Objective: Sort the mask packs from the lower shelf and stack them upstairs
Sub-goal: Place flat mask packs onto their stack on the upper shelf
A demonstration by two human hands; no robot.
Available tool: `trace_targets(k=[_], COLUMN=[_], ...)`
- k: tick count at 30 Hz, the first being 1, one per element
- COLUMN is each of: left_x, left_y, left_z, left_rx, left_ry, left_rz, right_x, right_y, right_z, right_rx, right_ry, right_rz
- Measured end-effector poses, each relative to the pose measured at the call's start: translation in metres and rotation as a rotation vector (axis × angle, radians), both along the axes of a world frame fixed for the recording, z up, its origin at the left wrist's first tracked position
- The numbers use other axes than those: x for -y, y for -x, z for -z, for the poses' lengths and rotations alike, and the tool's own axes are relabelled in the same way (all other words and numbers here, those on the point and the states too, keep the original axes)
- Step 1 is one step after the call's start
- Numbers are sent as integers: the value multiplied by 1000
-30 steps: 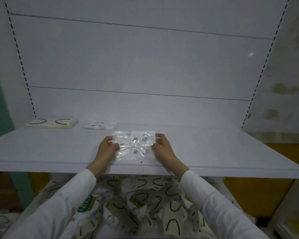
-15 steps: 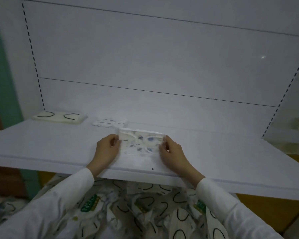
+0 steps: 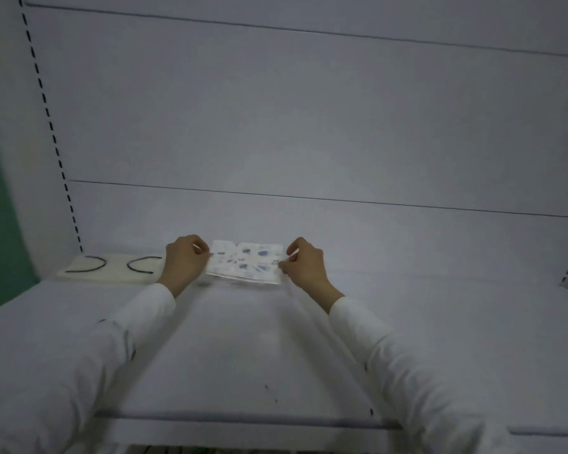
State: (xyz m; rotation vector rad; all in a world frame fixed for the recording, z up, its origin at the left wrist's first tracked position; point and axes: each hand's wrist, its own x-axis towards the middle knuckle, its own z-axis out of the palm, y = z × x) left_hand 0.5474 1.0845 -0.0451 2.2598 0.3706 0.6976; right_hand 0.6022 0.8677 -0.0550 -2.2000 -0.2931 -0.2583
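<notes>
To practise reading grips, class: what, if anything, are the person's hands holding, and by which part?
The left hand pinches the patterned mask pack at its left short end; the right hand pinches its right short end.

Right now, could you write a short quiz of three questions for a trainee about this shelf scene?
1. How many grips pinch the patterned mask pack?
2. Where on the upper shelf does the cream pack with black loops lie? A) back left corner B) front edge C) far right
3. True or false: the patterned mask pack is at the front edge of the shelf.

Key:
1. Two: the left grip and the right grip, one at each end.
2. A
3. False
</notes>
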Motion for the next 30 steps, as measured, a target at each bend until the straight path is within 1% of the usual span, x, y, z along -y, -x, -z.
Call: trace_targets(k=[2, 5, 8, 13, 16, 18, 23, 25, 28, 30], left_x=[-13, -26, -35, -41, -38, -34, -26, -22, -13, -3], left_y=[-17, -33, -45, -52, -54, -55, -48, -39, -22, -6], left_z=[4, 11, 20, 27, 26, 24, 20, 17, 8, 3], left_rx=[-34, -108, -188, -296, -356, -378, -311, -248, -103, -68], left_ry=[-4, 46, 54, 11, -23, -54, -176, -215, -275, -334], left_rz=[0, -13, -19, -5, 18, 33, 38, 40, 107, 179], right_x=[-19, -36, -44, -51, -55, -55, -47, -39, -20, -2], right_y=[-15, -31, -40, -43, -40, -38, -30, -24, -10, 3], right_z=[6, 14, 20, 22, 24, 24, 19, 15, 9, 5], right_rx=[-2, -48, -97, -186, -173, -177, -156, -121, -32, 39], right_ry=[60, 117, 141, 218, 325, 364, 371, 406, 473, 523], right_rz=[25, 29, 22, 29, 50, 24, -25, -18, -63, -131])
